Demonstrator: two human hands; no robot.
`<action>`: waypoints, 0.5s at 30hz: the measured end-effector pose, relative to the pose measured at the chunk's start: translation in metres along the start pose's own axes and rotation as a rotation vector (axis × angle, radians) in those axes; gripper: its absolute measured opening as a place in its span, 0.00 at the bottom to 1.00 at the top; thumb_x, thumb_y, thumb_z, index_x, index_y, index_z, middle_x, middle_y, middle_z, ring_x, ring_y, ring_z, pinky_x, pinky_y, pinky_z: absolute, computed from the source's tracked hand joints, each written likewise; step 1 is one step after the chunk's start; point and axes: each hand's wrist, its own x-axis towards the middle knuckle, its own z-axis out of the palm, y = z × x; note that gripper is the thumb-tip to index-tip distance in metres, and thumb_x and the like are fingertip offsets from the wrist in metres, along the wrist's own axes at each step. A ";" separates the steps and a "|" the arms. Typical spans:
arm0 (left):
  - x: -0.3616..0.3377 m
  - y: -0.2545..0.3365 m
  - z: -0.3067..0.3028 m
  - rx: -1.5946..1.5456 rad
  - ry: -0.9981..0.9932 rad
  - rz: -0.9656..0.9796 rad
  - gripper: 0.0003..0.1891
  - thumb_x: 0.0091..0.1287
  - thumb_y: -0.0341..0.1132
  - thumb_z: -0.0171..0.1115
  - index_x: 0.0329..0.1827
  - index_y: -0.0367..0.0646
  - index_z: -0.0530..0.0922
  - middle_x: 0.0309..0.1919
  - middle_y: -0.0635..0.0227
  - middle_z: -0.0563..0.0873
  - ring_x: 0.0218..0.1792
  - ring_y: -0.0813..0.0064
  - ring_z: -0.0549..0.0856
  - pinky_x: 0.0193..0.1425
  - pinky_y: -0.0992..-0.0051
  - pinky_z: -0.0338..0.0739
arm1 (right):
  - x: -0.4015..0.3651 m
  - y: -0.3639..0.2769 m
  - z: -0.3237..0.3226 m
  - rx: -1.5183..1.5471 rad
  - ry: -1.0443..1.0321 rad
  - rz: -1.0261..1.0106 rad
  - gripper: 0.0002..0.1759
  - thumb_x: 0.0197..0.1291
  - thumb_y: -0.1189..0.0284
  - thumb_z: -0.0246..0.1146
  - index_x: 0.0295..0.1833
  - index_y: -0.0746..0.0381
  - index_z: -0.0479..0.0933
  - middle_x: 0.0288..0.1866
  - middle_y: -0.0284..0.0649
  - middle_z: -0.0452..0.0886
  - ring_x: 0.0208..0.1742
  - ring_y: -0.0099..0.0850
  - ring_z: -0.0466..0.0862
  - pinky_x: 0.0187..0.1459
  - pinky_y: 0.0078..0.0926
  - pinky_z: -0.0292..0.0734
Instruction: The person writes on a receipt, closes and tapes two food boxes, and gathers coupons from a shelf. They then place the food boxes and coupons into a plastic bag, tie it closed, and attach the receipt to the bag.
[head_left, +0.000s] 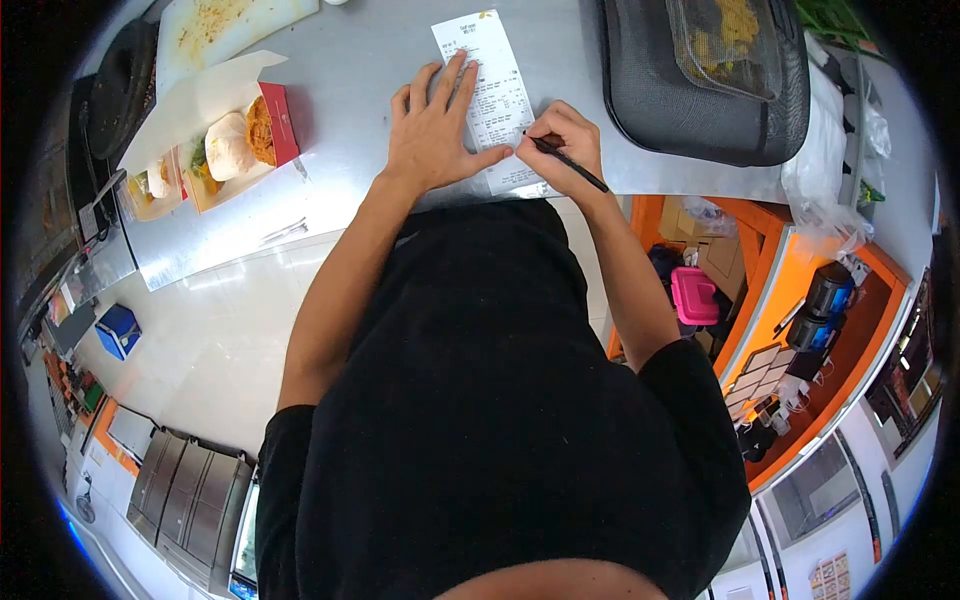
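A long printed receipt [497, 95] lies on the metal counter [350, 60]. My left hand [432, 125] rests flat on the receipt's left side, fingers spread and holding nothing. At the receipt's lower right, my right hand [562, 150] is closed around a dark pen [575, 167], its tip at the paper. Left of my left hand stands an open food box [285, 125] with a white rounded mound of food [229, 147] and a browned piece [260, 130] inside.
A stained white cutting board [225, 35] lies at the upper left. At the upper right, a clear food container [728, 50] sits on a black mesh-textured case [640, 90], with plastic bags [815, 170] beside it. An orange shelf unit [745, 370] stands below the counter's right side.
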 end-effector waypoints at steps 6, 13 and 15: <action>0.000 0.001 0.000 0.017 -0.004 0.000 0.59 0.53 0.74 0.70 0.80 0.39 0.68 0.83 0.59 0.64 0.78 0.53 0.62 0.76 0.50 0.56 | -0.002 -0.003 -0.009 0.014 -0.039 0.005 0.07 0.50 0.85 0.72 0.31 0.67 0.79 0.32 0.35 0.77 0.28 0.17 0.77 0.30 0.18 0.69; 0.000 -0.001 0.001 0.012 0.008 0.005 0.59 0.52 0.74 0.70 0.80 0.40 0.67 0.83 0.59 0.64 0.78 0.54 0.63 0.76 0.50 0.56 | -0.004 0.003 -0.007 0.046 -0.091 0.007 0.07 0.51 0.85 0.72 0.32 0.68 0.80 0.32 0.34 0.76 0.28 0.17 0.76 0.29 0.18 0.68; 0.000 -0.001 0.001 0.011 0.009 0.005 0.59 0.52 0.74 0.70 0.80 0.40 0.67 0.83 0.59 0.65 0.78 0.54 0.63 0.76 0.50 0.57 | -0.003 0.005 -0.008 0.008 -0.107 -0.019 0.07 0.51 0.84 0.72 0.32 0.68 0.80 0.31 0.34 0.76 0.27 0.17 0.76 0.29 0.18 0.68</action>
